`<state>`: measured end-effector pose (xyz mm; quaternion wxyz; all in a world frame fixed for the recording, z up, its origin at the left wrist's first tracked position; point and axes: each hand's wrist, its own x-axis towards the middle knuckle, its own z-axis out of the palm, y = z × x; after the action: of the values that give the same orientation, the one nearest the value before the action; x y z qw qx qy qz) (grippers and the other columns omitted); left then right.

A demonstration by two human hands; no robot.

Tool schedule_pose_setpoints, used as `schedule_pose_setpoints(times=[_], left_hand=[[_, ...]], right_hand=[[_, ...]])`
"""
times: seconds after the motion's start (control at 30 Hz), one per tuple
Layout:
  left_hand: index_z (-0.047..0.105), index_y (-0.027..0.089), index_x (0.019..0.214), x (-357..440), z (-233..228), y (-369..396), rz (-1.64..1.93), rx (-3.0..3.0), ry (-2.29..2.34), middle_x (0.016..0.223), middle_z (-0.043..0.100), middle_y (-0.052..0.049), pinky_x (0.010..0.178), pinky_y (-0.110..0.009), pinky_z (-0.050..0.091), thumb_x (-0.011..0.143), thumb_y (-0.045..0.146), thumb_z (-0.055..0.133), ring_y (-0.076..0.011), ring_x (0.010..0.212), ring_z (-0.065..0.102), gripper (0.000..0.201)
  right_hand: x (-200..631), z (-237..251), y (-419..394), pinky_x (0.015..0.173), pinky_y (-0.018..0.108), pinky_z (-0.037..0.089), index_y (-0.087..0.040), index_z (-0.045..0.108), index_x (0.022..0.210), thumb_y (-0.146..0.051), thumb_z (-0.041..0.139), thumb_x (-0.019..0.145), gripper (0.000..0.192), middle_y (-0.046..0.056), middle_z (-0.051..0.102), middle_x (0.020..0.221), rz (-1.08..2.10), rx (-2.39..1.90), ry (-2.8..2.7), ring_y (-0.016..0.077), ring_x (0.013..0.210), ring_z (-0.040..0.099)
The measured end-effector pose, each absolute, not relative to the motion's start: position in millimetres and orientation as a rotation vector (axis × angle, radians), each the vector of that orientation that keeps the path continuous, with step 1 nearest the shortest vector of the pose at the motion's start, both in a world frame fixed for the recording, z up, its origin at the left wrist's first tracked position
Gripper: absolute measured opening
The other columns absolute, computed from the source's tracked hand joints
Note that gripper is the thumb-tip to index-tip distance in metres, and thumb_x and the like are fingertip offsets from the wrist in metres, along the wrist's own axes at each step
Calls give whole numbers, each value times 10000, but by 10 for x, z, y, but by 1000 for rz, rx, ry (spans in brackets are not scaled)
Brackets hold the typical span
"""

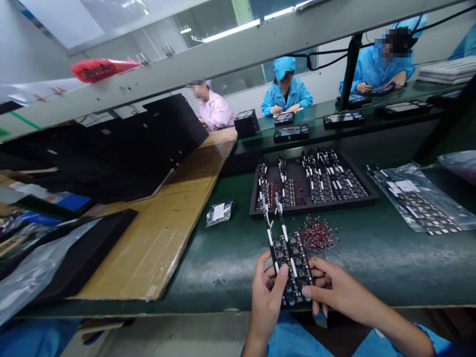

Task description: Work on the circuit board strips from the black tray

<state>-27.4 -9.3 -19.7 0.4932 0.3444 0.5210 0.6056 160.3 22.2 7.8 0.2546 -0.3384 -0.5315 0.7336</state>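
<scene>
Both hands (293, 292) clamp a circuit board strip (288, 258) near a black tray (368, 196) holding more boards.

I've got a black tray (366, 194) of boards on the green bench (372, 258), a red parts pile (317, 233), foil pouch (220, 213), bagged strips (420, 203), cardboard (167, 233) on the left & 3 ppl opposite, e.g. (285, 91).
</scene>
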Motion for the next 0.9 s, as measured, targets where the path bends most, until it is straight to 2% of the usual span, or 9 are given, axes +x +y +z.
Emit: schedule_pose_setpoints(times=[0.2,0.4,0.9], left_hand=[[668,221,1163,-268,-203,-93,1467,827,1288,836,843,-146,605,-402,621,689,439,846,-375,691,776,552],[652,220,1196,-268,-204,-110,1476,881,1268,840,843,-150,611,-420,629,728,416,827,-376,675,778,536],[663,224,1188,-252,-154,-103,1482,833,1272,828,840,-148,576,-393,614,709,410,840,-355,649,776,543]], right_hand=[[1595,50,222,412,163,458,-235,581,981,-303,681,829,194,-17,696,863,1994,-910,-1434,124,547,701],[1592,63,215,437,150,464,-241,591,994,-276,675,838,180,-27,701,887,1996,-871,-1429,98,552,692],[1613,76,217,445,152,481,-233,563,1014,-296,684,852,212,-21,685,891,2002,-907,-1438,109,574,703]])
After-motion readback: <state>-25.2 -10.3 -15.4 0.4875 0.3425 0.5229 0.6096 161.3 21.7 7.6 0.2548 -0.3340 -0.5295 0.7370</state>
